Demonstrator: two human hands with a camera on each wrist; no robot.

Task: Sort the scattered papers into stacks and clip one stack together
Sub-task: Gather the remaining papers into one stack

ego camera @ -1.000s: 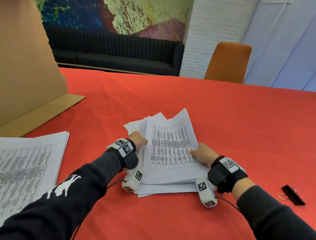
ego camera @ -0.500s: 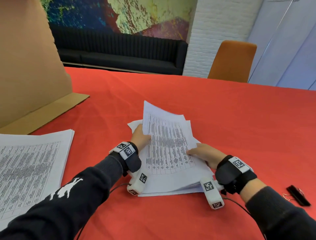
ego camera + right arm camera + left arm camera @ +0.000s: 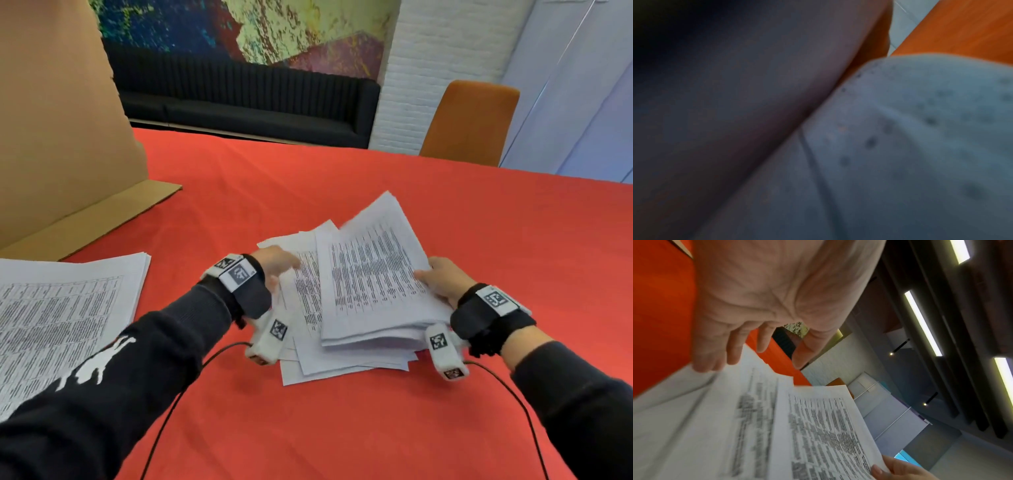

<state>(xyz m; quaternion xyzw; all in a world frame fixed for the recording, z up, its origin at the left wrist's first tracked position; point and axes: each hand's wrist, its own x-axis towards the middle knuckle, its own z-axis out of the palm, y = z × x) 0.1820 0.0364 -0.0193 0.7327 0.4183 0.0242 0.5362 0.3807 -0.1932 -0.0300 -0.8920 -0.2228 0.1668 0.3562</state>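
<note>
A loose pile of printed papers (image 3: 308, 308) lies fanned out on the red table (image 3: 342, 428). My right hand (image 3: 433, 279) grips the right edge of a thick upper batch of sheets (image 3: 370, 274), thumb on top, holding it slightly raised and angled to the right. My left hand (image 3: 279, 265) hovers at the pile's left side, blurred; in the left wrist view its fingers (image 3: 735, 350) are spread and straight, their tips just touching the papers (image 3: 756, 426). The right wrist view shows only a blurred palm and the sheets (image 3: 920, 146) from close up.
A neat stack of printed sheets (image 3: 68, 308) sits at the left edge of the table. A cardboard panel (image 3: 58, 137) stands behind it. An orange chair (image 3: 469, 123) is at the far side.
The top batch has swung from leaning left to angled right in my right hand. My left hand has let go of the sheets and opened. The black clip has left the view.
</note>
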